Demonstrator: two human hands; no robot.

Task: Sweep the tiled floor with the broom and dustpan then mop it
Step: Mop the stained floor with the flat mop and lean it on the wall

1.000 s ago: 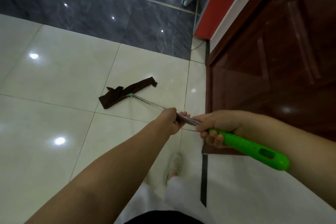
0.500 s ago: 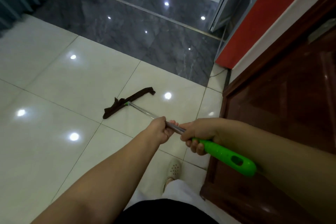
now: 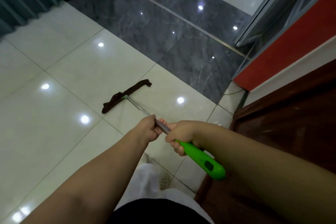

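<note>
Pushed farther out since a second ago, mop (image 3: 126, 98) wipes white tiles (image 3: 54, 132), both hands (image 3: 150, 129) (image 3: 179, 137) gripping its pole; mopping underway, floor left.

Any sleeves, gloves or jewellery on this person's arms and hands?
None visible. Both forearms are bare right to the frame's bottom edge, so no sleeves show. The left hand and right hand wear no gloves, rings or watch. Nails look short and unpainted where the fingers show.
</note>
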